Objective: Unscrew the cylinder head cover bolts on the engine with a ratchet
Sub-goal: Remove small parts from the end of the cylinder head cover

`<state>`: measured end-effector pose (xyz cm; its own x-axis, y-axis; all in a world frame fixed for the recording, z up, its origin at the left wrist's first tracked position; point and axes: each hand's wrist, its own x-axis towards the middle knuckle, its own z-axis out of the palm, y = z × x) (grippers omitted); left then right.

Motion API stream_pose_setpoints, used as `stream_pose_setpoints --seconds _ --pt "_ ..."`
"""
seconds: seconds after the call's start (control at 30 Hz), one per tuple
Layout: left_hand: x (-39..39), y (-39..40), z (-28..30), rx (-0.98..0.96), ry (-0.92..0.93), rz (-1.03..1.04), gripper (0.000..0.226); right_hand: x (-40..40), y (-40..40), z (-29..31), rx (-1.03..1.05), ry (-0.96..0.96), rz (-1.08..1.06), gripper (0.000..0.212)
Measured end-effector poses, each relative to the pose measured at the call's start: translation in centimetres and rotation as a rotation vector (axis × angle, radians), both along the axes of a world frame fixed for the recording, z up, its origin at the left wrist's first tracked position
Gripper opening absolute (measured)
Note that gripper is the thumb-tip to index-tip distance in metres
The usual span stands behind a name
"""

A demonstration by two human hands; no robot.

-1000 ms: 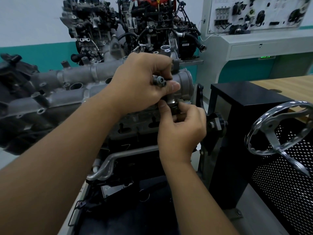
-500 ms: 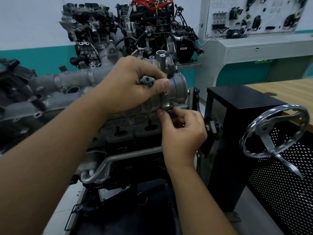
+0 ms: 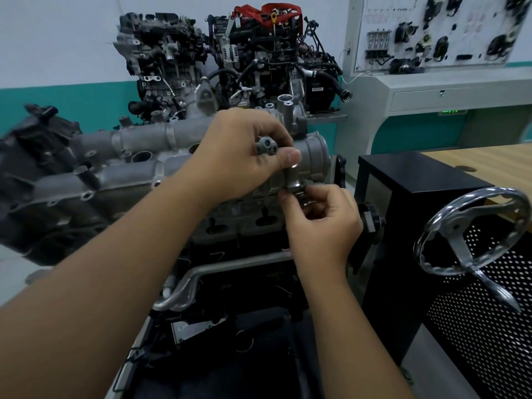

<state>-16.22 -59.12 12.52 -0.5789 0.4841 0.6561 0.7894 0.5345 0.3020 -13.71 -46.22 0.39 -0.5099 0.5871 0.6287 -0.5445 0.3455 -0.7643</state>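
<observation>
My left hand (image 3: pixel 244 156) is raised with its fingers curled, the thumb pressed flat against the forefinger in a tight grip. My right hand (image 3: pixel 322 223) sits just below it, thumb and fingertips pinching, both forearms reaching forward.

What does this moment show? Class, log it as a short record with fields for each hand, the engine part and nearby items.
left hand: grips loose bolts, thumb on the ratchet
right hand: pinches at the ratchet's lower end
cylinder head cover: grey, under both hands
handwheel: chrome, right of the engine
background: two more engines by the wall
</observation>
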Motion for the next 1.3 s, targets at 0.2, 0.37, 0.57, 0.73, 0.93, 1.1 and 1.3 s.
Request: stream_pose_setpoints --seconds 0.2,0.37,0.57,0.73,0.93,1.1,1.3 --pt "-0.1 -0.4 0.3 0.002 -0.068 -0.034 0.01 0.0 0.5 -0.2 -0.053 -0.002 0.139 0.013" --pt "0.2 0.0 0.4 0.015 -0.046 0.007 0.015 0.3 0.9 -0.4 -0.08 0.018 0.147 0.003" --pt "-0.1 -0.1 1.1 0.004 -0.148 -0.048 0.008 2.6 0.3 2.6 -0.028 0.198 0.034 0.006" --pt "-1.4 -0.8 1.9 0.025 -0.237 -0.161 0.018 3.1 1.4 8.5 0.481 0.238 0.106 0.022" --pt "-2.8 -2.4 3.2 0.324 -0.307 -0.169 0.03 -1.6 -0.6 16.9 0.902 0.069 0.247 0.016" --pt "-3.6 -8.1 4.9 0.528 -0.307 -0.13 0.034 -6.6 -4.9 21.6 0.863 -0.093 0.495 0.01" --pt "-4.5 -16.0 7.5 0.397 -0.292 -0.01 0.024 -10.5 -12.0 24.4 0.864 -0.151 0.85 0.008"
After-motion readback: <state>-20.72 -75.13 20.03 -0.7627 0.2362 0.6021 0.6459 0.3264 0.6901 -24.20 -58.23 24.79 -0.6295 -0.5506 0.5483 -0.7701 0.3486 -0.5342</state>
